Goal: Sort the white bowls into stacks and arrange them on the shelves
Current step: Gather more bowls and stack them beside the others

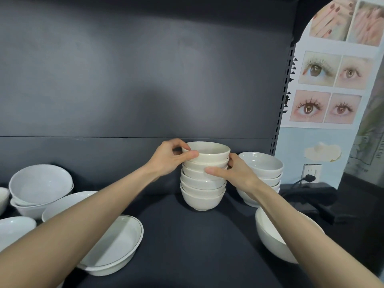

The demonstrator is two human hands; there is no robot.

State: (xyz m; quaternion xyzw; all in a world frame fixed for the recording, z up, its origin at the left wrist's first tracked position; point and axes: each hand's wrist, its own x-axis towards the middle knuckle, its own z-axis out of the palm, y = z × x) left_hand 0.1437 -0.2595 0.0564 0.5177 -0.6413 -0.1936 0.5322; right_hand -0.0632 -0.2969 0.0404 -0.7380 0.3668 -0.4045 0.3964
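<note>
A stack of several small white bowls [202,191] stands upright on the dark shelf [187,235], near its back middle. My left hand [170,159] pinches the rim of the top bowl [207,151] from the left, thumb in front and fingers over the edge. My right hand [232,172] grips the stack's right side around the second and third bowls. Just behind my right hand sits a second, shorter stack of white bowls [262,169].
At the left stand two nested larger bowls [39,188], a shallow dish [66,201] and a gold-rimmed dish stack [116,244]. A big bowl [270,235] lies under my right forearm. A picture-covered panel [324,90], wall socket and plug [310,177] are on the right.
</note>
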